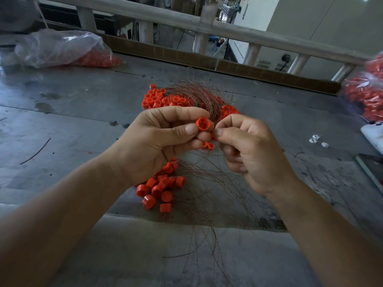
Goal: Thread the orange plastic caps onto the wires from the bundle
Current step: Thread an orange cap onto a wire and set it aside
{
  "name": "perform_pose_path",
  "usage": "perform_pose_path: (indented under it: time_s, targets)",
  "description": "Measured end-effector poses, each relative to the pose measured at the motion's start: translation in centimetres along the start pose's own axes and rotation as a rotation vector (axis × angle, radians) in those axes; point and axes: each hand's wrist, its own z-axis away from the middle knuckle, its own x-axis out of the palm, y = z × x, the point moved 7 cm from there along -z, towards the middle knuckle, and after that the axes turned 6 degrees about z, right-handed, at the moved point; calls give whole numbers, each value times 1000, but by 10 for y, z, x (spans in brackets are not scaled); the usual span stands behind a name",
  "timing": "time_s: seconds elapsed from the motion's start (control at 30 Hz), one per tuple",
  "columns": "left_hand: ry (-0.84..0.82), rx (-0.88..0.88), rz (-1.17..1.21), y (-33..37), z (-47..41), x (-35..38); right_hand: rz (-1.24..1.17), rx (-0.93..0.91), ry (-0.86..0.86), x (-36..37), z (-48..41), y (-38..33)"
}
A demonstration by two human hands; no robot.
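Forearms lowest in frame, coming in from both sides over the grey table (72, 121). Left hand (157, 139) curled, thumb and fingers pinching one orange cap (202, 124), open end facing the camera. Right hand (248, 150) also curled, thumb and forefinger pinched on the near end of the wire bundle (199, 96) right beside that cap (single strand too fine to pick out). Two more small orange caps (207, 145) just under the fingertips, between the hands.

Thin coppery strands (207, 204) fanned across the table below the hands, toward the camera. Near pile of caps (159, 187) under the left wrist, some upright, some tipped. Far pile of caps (159, 98) behind the hands, partly under the looped bundle.

Containers: clear plastic bag (58, 48) far left on the table, slumped, mouth to the right, orange caps inside at that end. Second clear bag (364, 94) at the right edge, packed with orange caps, partly cut off by the frame.

Stray dark wire piece (36, 152) lying alone at left. Few small white plastic bits (317, 140) at right, near a white object (373, 133) at the frame edge. Pale railing (186, 21) behind the table.
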Motion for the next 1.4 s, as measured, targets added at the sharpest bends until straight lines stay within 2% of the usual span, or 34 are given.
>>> perform_pose_path:
  time_s: [0.23,0.43,0.7,0.93,1.4]
  targets:
    - [-16,-37,-18,-3,1,-1,-4,96,-109,16,2,12]
    - [15,-42,20,-5,-1,-3,37,40,-32,9,-1,6]
    - [35,-29,-5,-4,-1,-5,-56,-86,49,3,3,-12]
    - [30,-31,-18,-3,-1,-4,16,-130,106,-1,4,-15]
    - [50,-22,-24,-1,-1,-4,83,-141,99,-3,1,-13]
